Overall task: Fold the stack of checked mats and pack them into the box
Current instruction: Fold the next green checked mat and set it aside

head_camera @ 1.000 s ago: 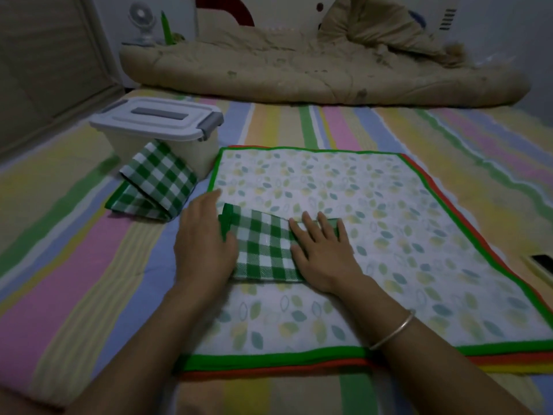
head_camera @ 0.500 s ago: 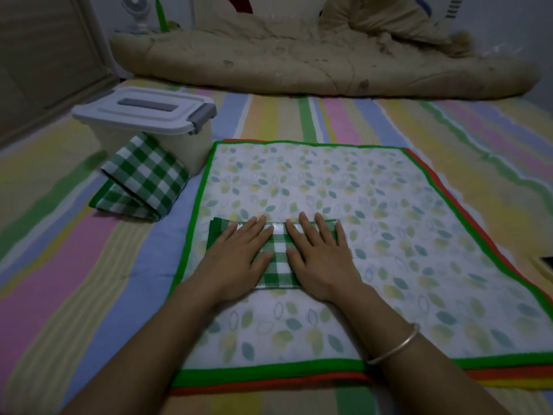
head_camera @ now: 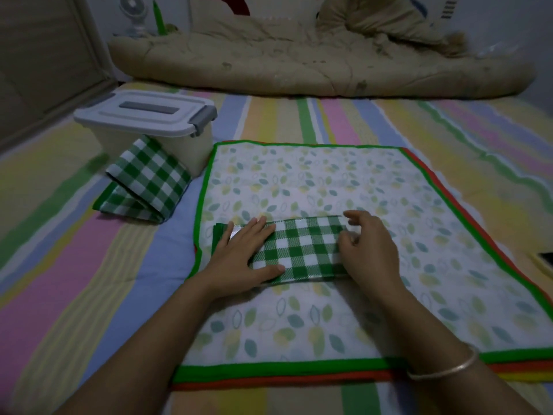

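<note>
Head view: a narrow folded green-and-white checked mat (head_camera: 302, 250) lies across the near left part of a flat stack of leaf-print mats with green and orange borders (head_camera: 299, 181). The left hand (head_camera: 239, 259) lies flat on the strip's left part, fingers straight and slightly spread, evidently pinning it so the fold does not spring open. The right hand (head_camera: 371, 253) sits at the strip's right end with fingers curled over that edge, seemingly pinching it for another fold; its thumb is hidden. Far left, a cream plastic box with a white lid and grey latches (head_camera: 143, 121) stands with its lid on, and more folded checked mats (head_camera: 143, 184) lean against its near side, likely parked there until packing. Everything rests on a pastel striped sheet (head_camera: 74, 265), with a rumpled beige quilt (head_camera: 299, 61) at the far end. A metal bangle (head_camera: 443, 366) circles the right wrist. No brand, label or writing can be read anywhere.
</note>
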{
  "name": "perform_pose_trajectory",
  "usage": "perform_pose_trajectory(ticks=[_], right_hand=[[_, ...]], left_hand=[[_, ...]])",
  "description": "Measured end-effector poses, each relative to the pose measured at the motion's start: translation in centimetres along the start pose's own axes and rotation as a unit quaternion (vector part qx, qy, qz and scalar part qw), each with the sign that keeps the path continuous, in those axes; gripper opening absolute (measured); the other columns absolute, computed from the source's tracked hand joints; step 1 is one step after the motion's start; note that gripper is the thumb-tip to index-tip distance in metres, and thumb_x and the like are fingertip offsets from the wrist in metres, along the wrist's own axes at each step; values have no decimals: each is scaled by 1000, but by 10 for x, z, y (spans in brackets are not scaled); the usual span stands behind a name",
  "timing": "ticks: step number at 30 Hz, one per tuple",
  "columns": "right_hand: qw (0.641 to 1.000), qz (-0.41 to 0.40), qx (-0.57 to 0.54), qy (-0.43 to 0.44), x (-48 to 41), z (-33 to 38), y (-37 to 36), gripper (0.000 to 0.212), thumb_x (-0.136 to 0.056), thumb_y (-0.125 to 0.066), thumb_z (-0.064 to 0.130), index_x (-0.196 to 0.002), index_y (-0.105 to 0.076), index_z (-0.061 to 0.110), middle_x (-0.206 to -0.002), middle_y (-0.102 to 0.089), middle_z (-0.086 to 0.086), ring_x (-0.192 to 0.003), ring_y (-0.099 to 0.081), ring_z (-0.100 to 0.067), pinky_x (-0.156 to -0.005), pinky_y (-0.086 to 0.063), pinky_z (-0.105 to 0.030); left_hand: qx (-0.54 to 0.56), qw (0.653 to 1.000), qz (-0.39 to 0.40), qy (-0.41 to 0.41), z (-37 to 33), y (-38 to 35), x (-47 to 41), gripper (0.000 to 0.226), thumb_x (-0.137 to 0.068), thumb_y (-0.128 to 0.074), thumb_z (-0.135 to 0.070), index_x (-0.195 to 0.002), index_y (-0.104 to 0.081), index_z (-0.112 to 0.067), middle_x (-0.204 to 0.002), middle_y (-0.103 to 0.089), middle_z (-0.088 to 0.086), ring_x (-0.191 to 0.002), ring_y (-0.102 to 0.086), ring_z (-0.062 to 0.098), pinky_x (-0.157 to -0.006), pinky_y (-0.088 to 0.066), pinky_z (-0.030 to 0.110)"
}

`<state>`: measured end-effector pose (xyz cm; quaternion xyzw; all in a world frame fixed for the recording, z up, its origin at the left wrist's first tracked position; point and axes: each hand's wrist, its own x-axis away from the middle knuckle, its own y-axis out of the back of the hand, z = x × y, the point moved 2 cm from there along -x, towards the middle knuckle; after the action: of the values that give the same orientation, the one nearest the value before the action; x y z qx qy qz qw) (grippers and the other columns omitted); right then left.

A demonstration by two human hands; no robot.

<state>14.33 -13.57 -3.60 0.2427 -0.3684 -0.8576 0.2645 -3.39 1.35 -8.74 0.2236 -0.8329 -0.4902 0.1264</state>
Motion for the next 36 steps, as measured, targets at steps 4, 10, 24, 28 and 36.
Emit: perform_pose_trajectory(ticks=[4,10,24,28,36], right_hand=[[988,49,146,-23,10,-2,10,49,-98,-40,46,-141,-34,23,-106,-65,3,-81,-57,-15,-70,-49,-35],[981,131,-66,-131,7,-1,13,44,-96,-54,38,-135,-48,17,-117,-63,-3,-91,-59,-17,-72,-44,-29],[952,189,-215,111,42,78,-22,68,-82,-51,69,-139,-41,34,-151,-35,10,-137,-32,-5,-112,-31,-29],[968,172,-63,171,51,103,-53,77,-87,-33,66,-151,-28,25,-162,-15,3,-149,-6,-14,-122,-8,-39],[933,267,158,182,69,110,-105,92,-82,-4,71,-156,2,17,-161,18,-3,-145,27,-20,-114,20,-53]], left_hand=[[19,998,58,5,-1,7,-2,113,-57,-25,-100,-153,-3,-43,-160,10,-22,-142,17,-8,-117,20,34],[-37,993,110,21,-2,11,-5,103,-74,-49,-81,-153,4,-42,-160,15,-19,-145,17,1,-117,19,38],[217,975,-53,20,-8,17,-1,64,-81,-66,-49,-139,-46,-30,-143,-50,-5,-136,-43,16,-114,-31,42],[649,704,-252,142,15,43,7,38,-97,-35,12,-126,-53,-6,-125,-61,10,-110,-62,20,-88,-53,25],[444,837,-282,152,21,53,23,45,-97,-34,4,-113,-66,-22,-122,-65,-3,-113,-60,8,-88,-50,22]])
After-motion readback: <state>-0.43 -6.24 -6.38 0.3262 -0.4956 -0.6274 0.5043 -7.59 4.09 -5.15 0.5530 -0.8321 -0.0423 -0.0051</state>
